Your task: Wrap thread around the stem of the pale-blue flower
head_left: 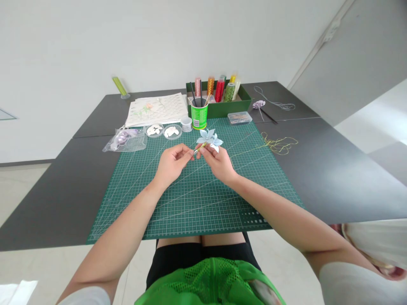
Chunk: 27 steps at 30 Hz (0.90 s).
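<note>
A pale blue artificial flower (206, 136) with pointed petals is held above the cutting mat (190, 199), its stem (200, 147) partly wrapped in yellow-green thread. My right hand (220, 164) pinches the stem just beneath the blossoms. The fingertips of my left hand (173, 164) are closed on the stem's lower, silvery end. From near my right hand a thin yellow-green thread (249, 151) runs across the mat to a loose tangle (281, 145) on the right. My fingers cover part of the stem.
Beyond my hands stand a green cup (199, 116) with sticks, a green box (219, 111) of thread spools and a clear case (239, 118). Petal dishes (172, 132), paper sheets (159, 109) and a plastic bag (125, 140) lie left; a purple flower (258, 104) lies right.
</note>
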Tool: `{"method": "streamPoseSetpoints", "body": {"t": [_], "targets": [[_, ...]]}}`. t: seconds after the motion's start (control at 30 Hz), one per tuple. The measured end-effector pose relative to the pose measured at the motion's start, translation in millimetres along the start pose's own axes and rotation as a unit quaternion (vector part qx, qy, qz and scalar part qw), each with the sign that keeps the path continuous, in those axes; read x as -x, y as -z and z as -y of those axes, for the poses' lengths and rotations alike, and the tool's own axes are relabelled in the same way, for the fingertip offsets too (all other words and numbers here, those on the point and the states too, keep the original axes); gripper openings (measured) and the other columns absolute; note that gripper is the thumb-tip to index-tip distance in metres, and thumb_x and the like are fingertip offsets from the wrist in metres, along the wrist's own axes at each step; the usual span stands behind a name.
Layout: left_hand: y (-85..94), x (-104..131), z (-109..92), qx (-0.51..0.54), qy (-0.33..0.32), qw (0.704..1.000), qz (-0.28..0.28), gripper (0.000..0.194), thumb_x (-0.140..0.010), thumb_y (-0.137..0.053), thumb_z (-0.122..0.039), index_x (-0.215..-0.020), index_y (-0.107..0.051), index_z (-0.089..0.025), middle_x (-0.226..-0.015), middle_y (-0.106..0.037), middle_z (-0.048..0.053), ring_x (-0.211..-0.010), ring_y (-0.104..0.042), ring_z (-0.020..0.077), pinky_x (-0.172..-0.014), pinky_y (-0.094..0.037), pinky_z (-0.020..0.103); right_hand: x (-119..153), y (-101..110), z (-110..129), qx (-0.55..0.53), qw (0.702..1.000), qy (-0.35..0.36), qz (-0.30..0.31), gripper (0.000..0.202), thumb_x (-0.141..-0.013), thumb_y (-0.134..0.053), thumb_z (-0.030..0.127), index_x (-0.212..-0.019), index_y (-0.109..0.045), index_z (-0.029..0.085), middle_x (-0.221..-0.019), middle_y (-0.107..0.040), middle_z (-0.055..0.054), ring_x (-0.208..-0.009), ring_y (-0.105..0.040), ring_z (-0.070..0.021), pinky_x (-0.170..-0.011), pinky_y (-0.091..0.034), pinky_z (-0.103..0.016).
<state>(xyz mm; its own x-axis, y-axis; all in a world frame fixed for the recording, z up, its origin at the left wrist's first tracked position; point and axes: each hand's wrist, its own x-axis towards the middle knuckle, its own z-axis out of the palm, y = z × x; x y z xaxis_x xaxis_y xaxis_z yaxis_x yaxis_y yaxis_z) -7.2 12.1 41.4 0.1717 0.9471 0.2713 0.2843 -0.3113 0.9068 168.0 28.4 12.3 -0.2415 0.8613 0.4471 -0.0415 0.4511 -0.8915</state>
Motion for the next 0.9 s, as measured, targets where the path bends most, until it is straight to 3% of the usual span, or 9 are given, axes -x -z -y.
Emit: {"method": "streamPoseSetpoints", "body": {"t": [0.17, 0.3, 0.43, 0.57, 0.73, 0.9], "targets": [[-3.9, 7, -2, -0.129, -0.057, 0.989, -0.04, 0.025, -0.099, -0.059, -0.032, -0.088, -0.078, -0.019, -0.069, -0.074, 0.0, -0.054, -0.062, 0.012, -0.053, -0.046, 0.022, -1, -1, 1, -0.009, 1.0, -0.016, -0.026, 0.032, -0.099, -0.057, 0.042, -0.077, -0.062, 0.02, -0.082, -0.064, -0.002, -0.076, -0.058, -0.0137, -0.08, -0.05, -0.033], [-8.0, 13, -1, -0.277, -0.141, 0.947, -0.08, 0.02, -0.1, -0.063, -0.03, -0.106, -0.079, -0.02, -0.093, -0.081, 0.003, -0.07, -0.072, 0.0158, -0.068, -0.053, 0.026, -1, -3, -2, -0.019, 0.999, -0.016, -0.043, 0.032, -0.098, -0.057, 0.04, -0.073, -0.061, 0.02, -0.084, -0.065, -0.003, -0.073, -0.054, -0.0122, -0.076, -0.047, -0.031], [-8.0, 14, 6, -0.347, -0.194, 0.913, -0.086, 0.022, -0.101, -0.062, -0.029, -0.112, -0.079, -0.019, -0.095, -0.082, 0.005, -0.078, -0.076, 0.0192, -0.068, -0.055, 0.028, 0, -3, 0, -0.007, 0.999, -0.022, -0.05, 0.035, -0.097, -0.059, 0.04, -0.068, -0.054, 0.02, -0.076, -0.061, -0.001, -0.067, -0.05, -0.0111, -0.066, -0.043, -0.029], [-6.5, 12, 10, -0.36, -0.226, 0.902, -0.081, 0.026, -0.103, -0.058, -0.029, -0.117, -0.078, -0.018, -0.099, -0.082, 0.007, -0.079, -0.077, 0.0201, -0.067, -0.056, 0.028, 1, -2, 0, 0.01, 0.998, -0.022, -0.05, 0.034, -0.096, -0.058, 0.042, -0.071, -0.052, 0.021, -0.067, -0.053, 0.001, -0.064, -0.047, -0.0114, -0.061, -0.04, -0.028], [-6.9, 12, 9, -0.326, -0.217, 0.917, -0.074, 0.024, -0.102, -0.06, -0.026, -0.116, -0.079, -0.021, -0.098, -0.082, 0.005, -0.077, -0.077, 0.0201, -0.066, -0.055, 0.029, 1, -1, -1, 0.034, 0.998, -0.036, -0.046, 0.038, -0.096, -0.058, 0.045, -0.068, -0.049, 0.021, -0.064, -0.05, 0.001, -0.063, -0.044, -0.0114, -0.061, -0.038, -0.029], [-6.8, 12, 8, -0.301, -0.204, 0.929, -0.074, 0.022, -0.101, -0.062, -0.025, -0.111, -0.081, -0.023, -0.091, -0.083, 0.004, -0.07, -0.075, 0.0181, -0.062, -0.053, 0.028, 1, 0, 2, 0.014, 0.999, -0.037, -0.025, 0.029, -0.096, -0.058, 0.043, -0.079, -0.058, 0.02, -0.065, -0.05, 0.003, -0.062, -0.045, -0.0112, -0.061, -0.039, -0.029]]}}
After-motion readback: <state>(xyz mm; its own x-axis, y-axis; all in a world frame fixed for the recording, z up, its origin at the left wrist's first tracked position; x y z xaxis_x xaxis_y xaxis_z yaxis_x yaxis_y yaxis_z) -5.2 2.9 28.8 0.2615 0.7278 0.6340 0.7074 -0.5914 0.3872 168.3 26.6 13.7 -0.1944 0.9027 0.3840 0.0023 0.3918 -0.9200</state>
